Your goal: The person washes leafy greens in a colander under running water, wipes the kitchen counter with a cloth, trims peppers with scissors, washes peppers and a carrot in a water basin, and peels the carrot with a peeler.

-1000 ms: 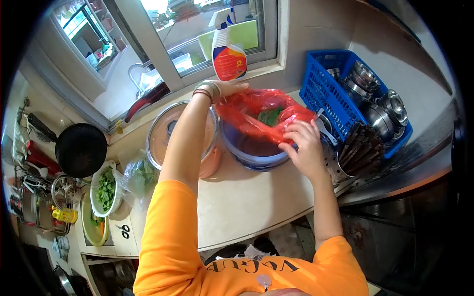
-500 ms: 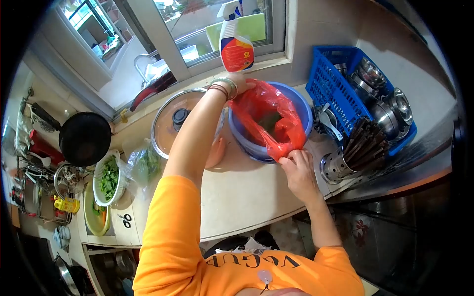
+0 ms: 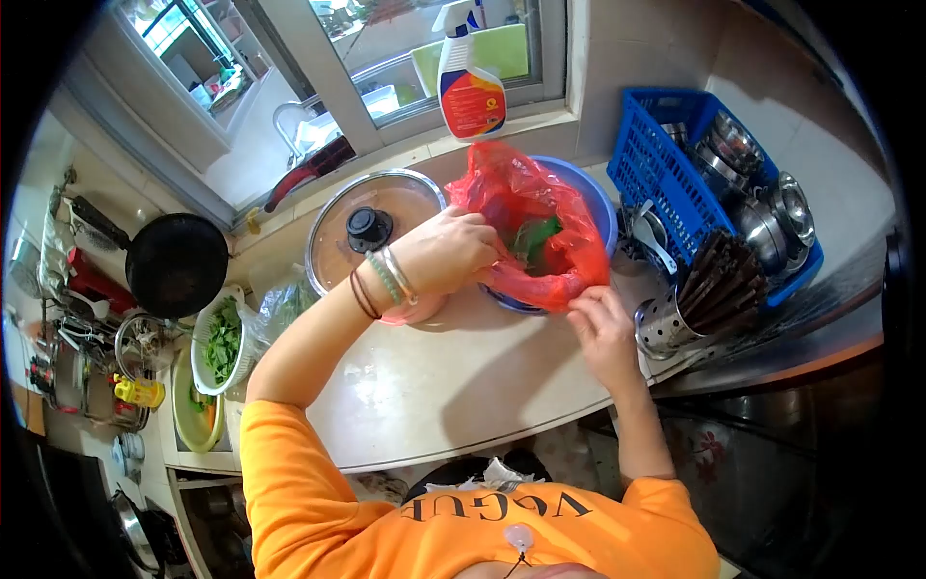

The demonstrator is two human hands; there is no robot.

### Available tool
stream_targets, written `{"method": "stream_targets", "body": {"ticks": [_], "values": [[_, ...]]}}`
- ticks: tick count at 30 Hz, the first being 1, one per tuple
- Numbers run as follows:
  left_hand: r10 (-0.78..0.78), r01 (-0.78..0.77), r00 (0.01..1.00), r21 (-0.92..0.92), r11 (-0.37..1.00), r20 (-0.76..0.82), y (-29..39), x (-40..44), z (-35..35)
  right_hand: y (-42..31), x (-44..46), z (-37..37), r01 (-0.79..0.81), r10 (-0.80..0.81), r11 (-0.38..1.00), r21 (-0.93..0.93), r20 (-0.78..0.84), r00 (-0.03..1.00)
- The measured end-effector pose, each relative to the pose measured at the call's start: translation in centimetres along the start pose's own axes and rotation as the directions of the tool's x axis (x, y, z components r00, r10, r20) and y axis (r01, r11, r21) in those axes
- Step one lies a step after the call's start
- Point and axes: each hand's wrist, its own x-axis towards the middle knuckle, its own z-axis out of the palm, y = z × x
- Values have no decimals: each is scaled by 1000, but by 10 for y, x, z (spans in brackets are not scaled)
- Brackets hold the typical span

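A red plastic bag lies open over a blue basin, with something green visible inside it. My left hand, with bracelets at the wrist, is closed on the bag's left edge. At the bag's lower right edge, my right hand pinches the plastic. Just left of the basin stands a pot with a glass lid and a black knob, partly behind my left forearm.
Behind the basin stands a spray bottle. A blue crate of metal bowls and a chopstick holder are on the right. At left are a black pan, a white basket of greens and a green basin.
My left hand has come down from the bag's far edge to its near left edge. The bag has spread over the basin, and my right hand has moved slightly down and right with its edge.
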Motion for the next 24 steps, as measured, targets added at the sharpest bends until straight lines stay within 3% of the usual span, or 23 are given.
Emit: {"method": "stream_targets", "body": {"ticks": [1,3,5,7,8,11,12,13,14,16,18,23,24], "values": [[3,-3,1000,-3,1000,5,5,-3,4,2,1,1,-7,7,1000,2,-2,1000],[-183,172,976,100,980,118,16,-9,10,9,9,2,17,-38,994,-106,-206,978],[-262,238,950,149,960,168,26,-4,8,14,14,3,15,-48,988,-154,-215,976],[-335,295,932,248,923,138,27,-3,17,9,24,3,-160,112,978,-134,-311,944],[-338,298,931,248,922,139,27,-1,19,17,29,1,-132,39,949,-286,-310,950],[-418,399,900,153,904,121,21,5,28,43,43,3,-201,114,927,-316,-273,955],[-470,469,883,42,882,11,19,7,31,44,49,4,-293,229,931,-219,-275,934],[-525,520,846,-80,851,-91,16,9,34,48,55,4,-290,225,932,-219,-279,934],[-524,519,847,-79,851,-92,12,11,36,55,60,5,-353,312,923,-150,-241,919],[-672,657,732,-145,740,-116,6,20,29,64,68,5,-415,392,906,-83,-203,897],[-670,659,738,-127,742,-83,-14,35,27,70,74,5,-475,471,880,17,-165,867],[-712,691,699,196,696,65,-40,64,29,72,86,8,-460,443,887,-43,-209,872],[-719,706,693,148,692,51,-46,66,35,71,88,8,-463,442,884,-60,-210,872]]}}
